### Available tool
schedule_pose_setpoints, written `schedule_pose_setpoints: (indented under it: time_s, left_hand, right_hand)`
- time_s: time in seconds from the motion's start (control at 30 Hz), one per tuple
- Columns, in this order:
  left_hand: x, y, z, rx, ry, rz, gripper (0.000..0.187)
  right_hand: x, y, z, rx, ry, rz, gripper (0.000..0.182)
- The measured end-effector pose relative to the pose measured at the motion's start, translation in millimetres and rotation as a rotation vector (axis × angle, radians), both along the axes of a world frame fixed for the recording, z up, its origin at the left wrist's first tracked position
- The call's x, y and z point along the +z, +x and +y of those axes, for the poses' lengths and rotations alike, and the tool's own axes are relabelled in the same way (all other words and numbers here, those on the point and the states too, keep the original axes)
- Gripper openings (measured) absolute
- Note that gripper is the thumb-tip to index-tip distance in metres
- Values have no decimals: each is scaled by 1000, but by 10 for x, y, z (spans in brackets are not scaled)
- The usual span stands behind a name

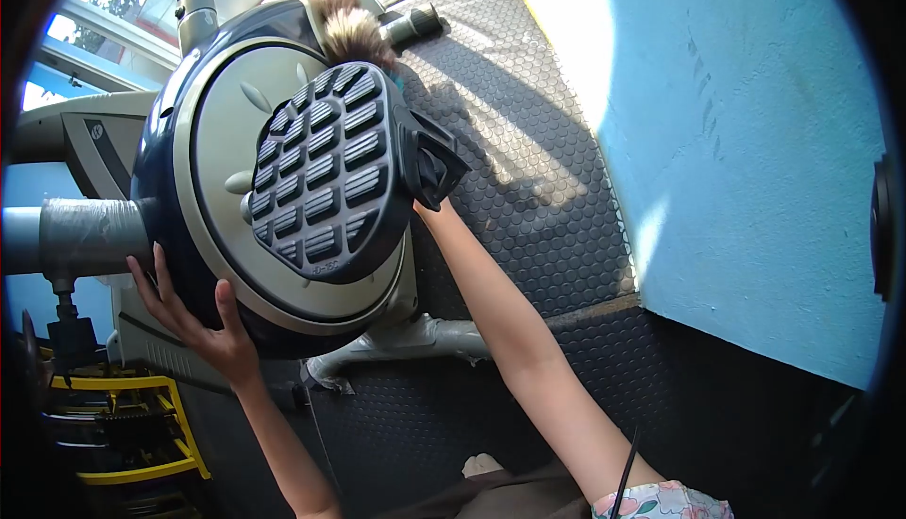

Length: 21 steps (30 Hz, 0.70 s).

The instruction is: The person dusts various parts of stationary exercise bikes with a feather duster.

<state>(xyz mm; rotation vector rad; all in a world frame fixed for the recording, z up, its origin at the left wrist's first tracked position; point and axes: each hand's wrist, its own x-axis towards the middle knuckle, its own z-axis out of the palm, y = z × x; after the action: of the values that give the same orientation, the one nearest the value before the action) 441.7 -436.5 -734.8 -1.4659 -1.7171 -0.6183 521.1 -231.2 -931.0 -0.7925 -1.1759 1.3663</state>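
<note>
Fingers spread, my left hand [203,326] rests against the dark lower rim of an exercise bike's round housing [212,142]. Over the housing's right part is a black ribbed pedal [326,175] with a strap [434,165] on its right side. My right forearm [500,311] reaches up behind this pedal, which hides the hand and its fingers. Above the pedal a fluffy brown duster [354,36] with a reddish tip shows against the housing's upper right edge, in line with that arm. Its lower part is hidden.
A grey foot bar [396,344] of the bike stands on the studded black rubber floor [566,226]. A light blue wall [736,160] rises at right. Left are a plastic-wrapped grey tube [90,236] and a yellow-framed rack [184,425]. Windows are at upper left.
</note>
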Motion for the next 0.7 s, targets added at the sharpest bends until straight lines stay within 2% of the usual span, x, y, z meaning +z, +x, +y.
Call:
schedule_pose_setpoints:
  time_s: [0.07, 0.1, 0.13, 0.2, 0.27, 0.33, 0.43, 0.5, 0.57, 0.6, 0.7]
  left_hand:
    - [6, -9, 5, 12, 1, 8, 57]
    - [10, -11, 4, 17, -1, -9, 60]
    - [-1, -10, -1, 21, -2, -27, 62]
    - [-5, 5, -3, 25, -4, -14, 60]
    - [20, 14, 1, 21, -1, 5, 58]
    - [17, 27, -1, 14, -9, -20, 58]
    - [1, 17, -5, 18, -7, -26, 57]
    - [1, 14, 2, 10, -5, -43, 58]
    - [9, 15, -3, -15, 8, -78, 58]
    - [14, 23, 7, 5, 21, -75, 58]
    - [30, 59, -12, -37, 9, -87, 53]
  right_hand:
    - [248, 195, 51, -15, 27, -217, 34]
    - [257, 124, 178, -3, -60, -348, 39]
    - [303, 89, 247, -27, -169, -310, 42]
    - [235, -82, 469, -36, -154, -444, 44]
    - [85, -8, 472, -98, -109, -450, 44]
    - [45, 193, 273, -51, -98, -355, 44]
    - [-516, 61, 142, -89, -163, -396, 44]
    - [-1328, -81, -180, -368, 398, -424, 45]
    - [-193, 630, -758, 191, -447, -271, 45]
    - [-278, 665, -990, 207, -583, -240, 44]
    - [-306, 1004, -1810, 364, -634, -166, 33]
